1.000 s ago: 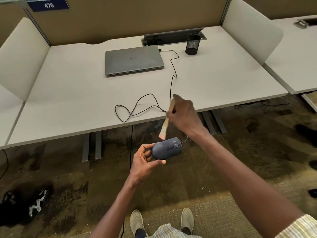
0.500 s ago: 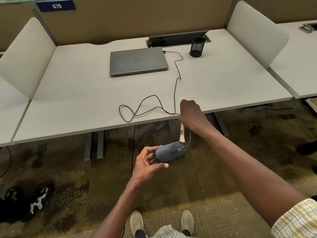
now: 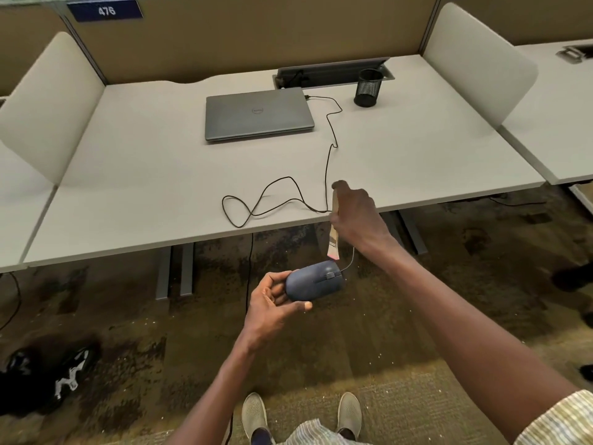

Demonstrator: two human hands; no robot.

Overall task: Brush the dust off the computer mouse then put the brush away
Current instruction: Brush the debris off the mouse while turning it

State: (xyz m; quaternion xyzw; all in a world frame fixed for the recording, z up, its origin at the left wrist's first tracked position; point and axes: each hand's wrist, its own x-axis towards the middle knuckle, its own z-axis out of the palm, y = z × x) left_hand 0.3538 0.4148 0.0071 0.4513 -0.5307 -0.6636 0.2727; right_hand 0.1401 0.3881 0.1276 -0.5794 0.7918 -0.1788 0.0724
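My left hand holds a dark blue wired computer mouse in the air, in front of and below the desk edge. Its thin black cable runs up onto the desk in loops. My right hand grips a small wooden-handled brush above the mouse. The brush points down, and its pale, pink-tipped bristles touch the top front of the mouse near the scroll wheel. Most of the brush handle is hidden inside my fist.
On the pale desk lie a shut grey laptop and a black mesh pen cup at the back right. Cream dividers flank the desk. Shoes lie on the carpet at the left.
The brush swung from a slant left of the mouse to nearly upright over its front, sweeping right across it. My left hand kept the mouse steady.
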